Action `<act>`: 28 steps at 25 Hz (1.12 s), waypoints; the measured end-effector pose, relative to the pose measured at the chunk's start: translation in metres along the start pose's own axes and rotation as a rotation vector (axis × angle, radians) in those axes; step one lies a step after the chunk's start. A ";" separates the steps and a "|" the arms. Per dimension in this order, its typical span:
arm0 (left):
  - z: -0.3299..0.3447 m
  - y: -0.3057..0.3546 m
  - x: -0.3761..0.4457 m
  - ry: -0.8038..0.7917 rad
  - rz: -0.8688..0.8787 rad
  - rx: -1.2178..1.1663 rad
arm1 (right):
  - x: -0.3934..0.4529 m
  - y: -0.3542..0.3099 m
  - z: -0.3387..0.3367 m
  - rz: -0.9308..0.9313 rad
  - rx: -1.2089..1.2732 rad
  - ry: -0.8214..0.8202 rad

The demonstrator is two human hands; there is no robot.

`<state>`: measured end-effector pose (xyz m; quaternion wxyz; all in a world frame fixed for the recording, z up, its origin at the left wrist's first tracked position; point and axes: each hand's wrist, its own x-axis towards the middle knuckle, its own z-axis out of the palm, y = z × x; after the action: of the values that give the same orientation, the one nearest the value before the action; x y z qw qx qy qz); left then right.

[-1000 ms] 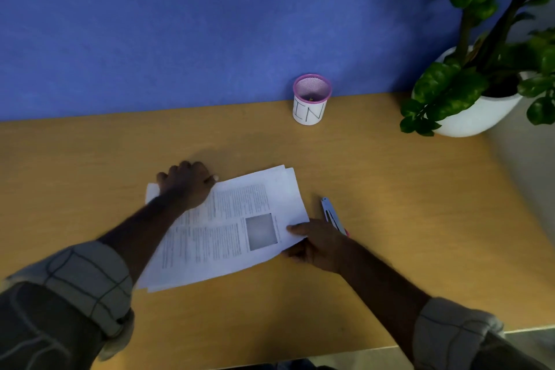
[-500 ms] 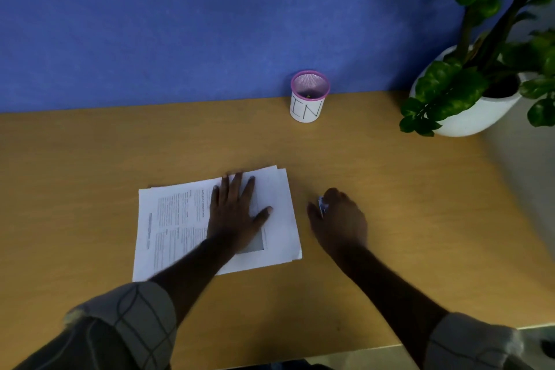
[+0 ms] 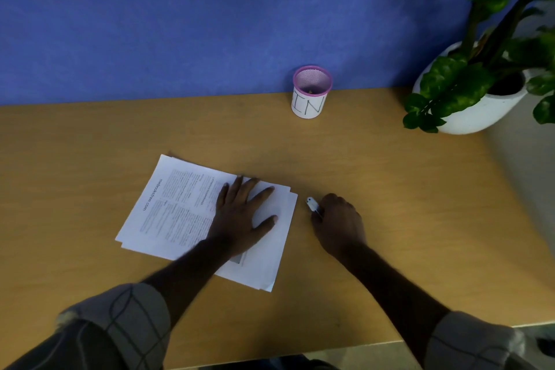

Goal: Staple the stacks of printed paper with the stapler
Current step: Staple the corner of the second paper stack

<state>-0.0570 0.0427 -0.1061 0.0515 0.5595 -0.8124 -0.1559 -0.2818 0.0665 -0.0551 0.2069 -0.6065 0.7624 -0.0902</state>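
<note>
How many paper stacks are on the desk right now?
1. The paper stack lies left of centre on the desk, pinned flat by the left hand. Its sheets are fanned, so a second stack underneath can't be ruled out.

The stack of printed paper (image 3: 180,213) lies on the desk (image 3: 390,204), skewed, under the flat left hand (image 3: 240,216) — the spread fingers (image 3: 258,194) point toward the stack's far right corner, the printed text lying left of them. Just right of those fingertips, past the paper's edge, the right hand (image 3: 339,225) curls over the stapler (image 3: 313,206), whose tip pokes out beyond its fingers (image 3: 316,221). Well beyond both hands, against the wall (image 3: 180,24), stands the pen cup (image 3: 310,93) — and farther right of it, at the desk's corner, the potted plant (image 3: 480,84).
</note>
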 end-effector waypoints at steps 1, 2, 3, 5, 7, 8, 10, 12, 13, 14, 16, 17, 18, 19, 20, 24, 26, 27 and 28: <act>0.001 0.005 0.002 0.020 -0.023 0.011 | -0.001 -0.002 -0.001 -0.004 0.024 -0.029; 0.002 0.009 0.003 0.046 -0.038 0.022 | -0.002 -0.003 -0.002 -0.007 0.071 -0.058; 0.003 0.012 0.003 0.075 -0.045 0.031 | -0.003 -0.004 -0.002 -0.027 0.130 -0.078; 0.005 0.013 0.002 0.106 -0.045 0.050 | -0.005 -0.009 -0.002 -0.134 0.205 -0.075; 0.005 0.012 0.002 0.099 -0.052 0.056 | -0.004 -0.015 -0.001 -0.266 0.187 -0.042; 0.006 0.012 0.002 0.092 -0.057 0.055 | -0.003 -0.019 0.000 -0.321 0.166 -0.018; 0.007 0.011 0.003 0.072 -0.061 0.064 | 0.003 -0.026 0.002 -0.399 0.087 0.032; 0.008 0.011 0.003 0.062 -0.055 0.068 | 0.010 -0.031 0.004 -0.448 -0.074 0.038; 0.008 0.011 0.003 0.062 -0.051 0.067 | 0.012 -0.032 0.005 -0.469 -0.145 0.032; 0.009 0.011 0.004 0.064 -0.047 0.067 | 0.014 -0.032 0.006 -0.481 -0.185 0.027; 0.011 0.009 0.005 0.072 -0.039 0.069 | 0.014 -0.035 0.006 -0.492 -0.207 0.034; 0.011 0.009 0.004 0.079 -0.034 0.070 | 0.014 -0.035 0.007 -0.498 -0.210 0.045; 0.012 0.008 0.004 0.086 -0.028 0.071 | 0.013 -0.035 0.008 -0.505 -0.211 0.059; 0.013 0.008 0.004 0.093 -0.022 0.072 | 0.013 -0.035 0.009 -0.515 -0.210 0.077; 0.014 0.008 0.004 0.096 -0.016 0.076 | 0.012 -0.035 0.011 -0.521 -0.206 0.088; 0.017 0.008 0.005 0.081 -0.008 0.081 | 0.012 -0.034 0.019 -0.505 -0.183 0.094; 0.017 0.008 0.006 0.078 -0.008 0.081 | 0.013 -0.034 0.021 -0.509 -0.174 0.098; 0.018 0.008 0.006 0.075 -0.007 0.085 | 0.013 -0.034 0.021 -0.516 -0.173 0.095; 0.018 0.008 0.006 0.072 -0.007 0.089 | 0.014 -0.033 0.020 -0.528 -0.175 0.090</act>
<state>-0.0712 0.0435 -0.1216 0.0550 0.5691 -0.8143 -0.0994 -0.2463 0.0467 -0.0633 0.0893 -0.7951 0.5912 -0.1017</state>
